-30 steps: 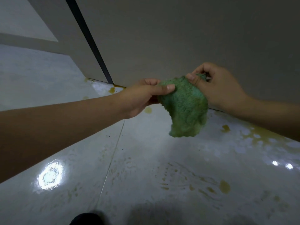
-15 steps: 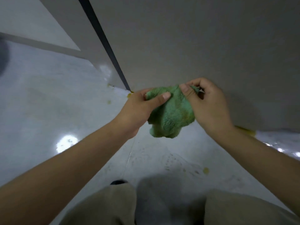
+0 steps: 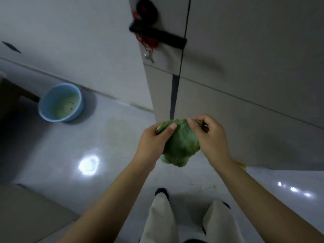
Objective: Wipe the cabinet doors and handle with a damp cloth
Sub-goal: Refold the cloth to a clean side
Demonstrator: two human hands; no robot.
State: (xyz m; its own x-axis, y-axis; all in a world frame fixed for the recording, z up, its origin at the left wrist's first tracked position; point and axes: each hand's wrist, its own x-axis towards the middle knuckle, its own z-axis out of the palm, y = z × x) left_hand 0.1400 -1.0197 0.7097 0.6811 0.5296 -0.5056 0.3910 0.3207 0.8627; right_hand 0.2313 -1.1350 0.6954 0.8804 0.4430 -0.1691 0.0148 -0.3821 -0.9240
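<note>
I have the green cloth [image 3: 180, 146] bunched between both hands, held in the air short of the cabinet door [image 3: 254, 50]. My left hand [image 3: 154, 141] pinches its upper left edge with thumb over fingers; my right hand [image 3: 212, 137] curls round the upper right edge. I judge this two-handed hold is for refolding a fresh face. The black handle [image 3: 157, 35] sits well above the hands, a blue bucket [image 3: 60, 102] far to their left.

Dim and soft, motion-blurred handle [image 3: 157, 35], white glare on glossy floor [image 3: 88, 164].
</note>
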